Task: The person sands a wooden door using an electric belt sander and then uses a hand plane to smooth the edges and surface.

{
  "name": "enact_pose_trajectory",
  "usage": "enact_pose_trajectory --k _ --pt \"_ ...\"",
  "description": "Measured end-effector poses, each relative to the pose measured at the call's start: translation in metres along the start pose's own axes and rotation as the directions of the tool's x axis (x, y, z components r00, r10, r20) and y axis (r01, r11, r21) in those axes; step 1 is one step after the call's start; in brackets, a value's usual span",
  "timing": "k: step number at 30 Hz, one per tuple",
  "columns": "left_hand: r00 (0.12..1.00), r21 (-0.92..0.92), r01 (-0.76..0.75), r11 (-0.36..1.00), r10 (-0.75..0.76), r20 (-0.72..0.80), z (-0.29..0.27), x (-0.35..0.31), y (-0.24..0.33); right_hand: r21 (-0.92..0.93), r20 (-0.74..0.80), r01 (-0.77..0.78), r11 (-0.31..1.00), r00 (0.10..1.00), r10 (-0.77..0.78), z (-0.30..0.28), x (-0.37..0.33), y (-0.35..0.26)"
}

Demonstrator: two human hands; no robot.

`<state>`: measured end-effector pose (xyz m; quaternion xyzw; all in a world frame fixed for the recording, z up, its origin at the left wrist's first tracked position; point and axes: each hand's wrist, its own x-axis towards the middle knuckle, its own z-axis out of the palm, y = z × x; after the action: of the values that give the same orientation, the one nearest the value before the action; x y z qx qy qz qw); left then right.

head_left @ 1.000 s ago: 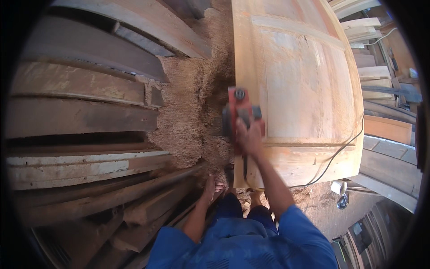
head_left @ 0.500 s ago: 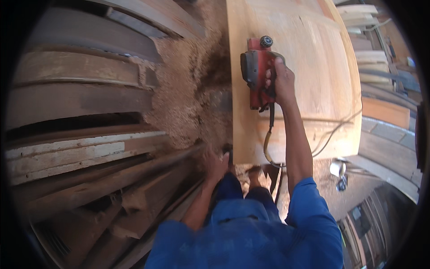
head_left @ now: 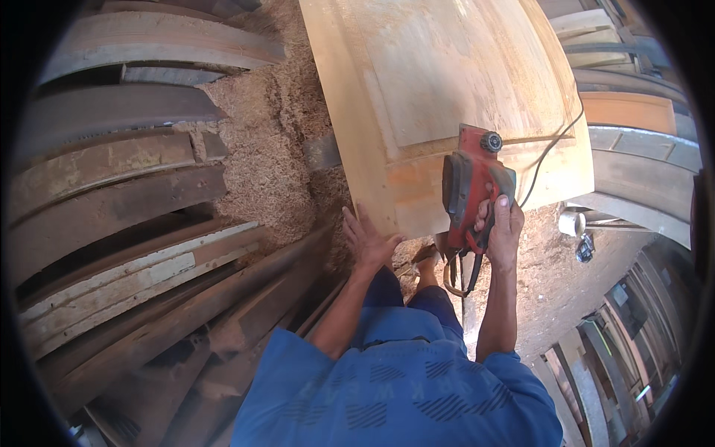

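Observation:
A red and black electric hand planer point(head_left: 463, 195) with a dark knob at its front is over the near right end of a pale wooden door point(head_left: 424, 197). My right hand point(head_left: 503, 229) is wrapped round its rear handle. Whether its sole touches the wood cannot be seen. My left hand point(head_left: 366, 240) has its fingers spread and rests at the door's near left corner. A dark cord point(head_left: 550, 153) lies across the door's right side. The door has a recessed frame around a raised middle panel.
Stacked boards point(head_left: 112, 190) fill the left side. Wood shavings point(head_left: 261, 156) cover the floor between them and the door. More planks point(head_left: 640, 171) lie on the right. A white cup-like container point(head_left: 571, 223) stands near the door's right corner.
The planer has come back toward me and rightward, from the door's left edge to its near end. My left hand has risen from below the door to its corner.

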<state>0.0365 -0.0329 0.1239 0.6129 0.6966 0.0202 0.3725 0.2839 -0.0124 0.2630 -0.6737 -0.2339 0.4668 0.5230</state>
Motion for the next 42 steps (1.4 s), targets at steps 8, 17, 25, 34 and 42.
enact_pose_trajectory --k 8,17,25,34,42 --pt "0.998 -0.014 0.008 1.0 -0.008 0.061 -0.008 -0.007 0.004 0.007 0.052 -0.031 1.0 0.998 0.03 -0.028 -0.019 0.013" --pt "0.937 0.444 -0.345 0.827 0.334 0.106 -0.007 -0.036 -0.018 0.172 -0.054 -0.027 0.985 0.998 0.037 -0.061 -0.057 0.004" --pt "0.78 0.388 -0.62 0.682 0.59 0.208 0.053 -0.036 0.006 0.439 -0.29 0.197 0.877 0.955 -0.069 -0.122 -0.088 -0.016" --pt "0.718 0.431 -0.645 0.631 0.693 0.059 0.09 -0.017 0.032 0.546 -0.395 0.37 0.752 0.905 -0.158 -0.226 -0.109 0.016" --pt "0.812 0.534 -0.472 0.701 0.581 -0.046 0.103 -0.036 0.076 0.558 -0.47 0.384 0.736 0.877 -0.101 -0.338 -0.153 0.065"
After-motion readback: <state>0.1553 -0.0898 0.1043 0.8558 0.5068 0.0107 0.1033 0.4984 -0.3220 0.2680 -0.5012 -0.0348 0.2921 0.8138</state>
